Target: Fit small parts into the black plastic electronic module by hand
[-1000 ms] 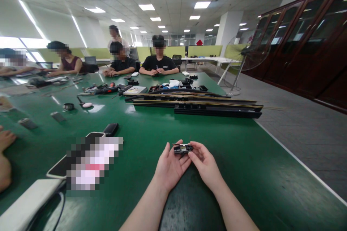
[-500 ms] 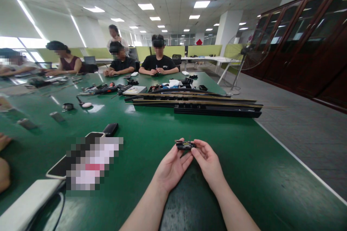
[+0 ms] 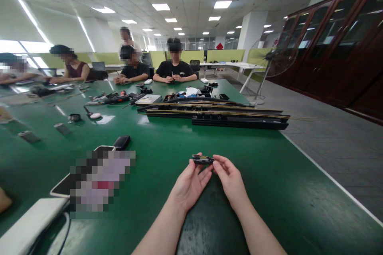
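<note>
A small dark part (image 3: 202, 159), black with a lighter greenish-yellow patch on top, is held above the green table (image 3: 263, 175). Its exact kind is too small to make out. My left hand (image 3: 191, 181), palm turned up, grips its left end between thumb and fingers, the other fingers curling underneath. On the opposite end, the thumb and forefinger of my right hand (image 3: 229, 175) pinch the part. Both forearms reach in from the bottom edge.
Black strips (image 3: 239, 121) with thin yellowish rods lie beyond my hands. To the left are a phone-like slab (image 3: 74, 171), partly pixelated, a black case (image 3: 122, 142), a white box (image 3: 32, 223) with a cable, and grey cylinders (image 3: 62, 128). Several people sit around the table; a fan (image 3: 271, 53) stands at right.
The small dark part has tilted slightly and shifted a little to the left between my fingers. Both hands keep their hold. At the left edge, another person's hand has mostly moved out of view.
</note>
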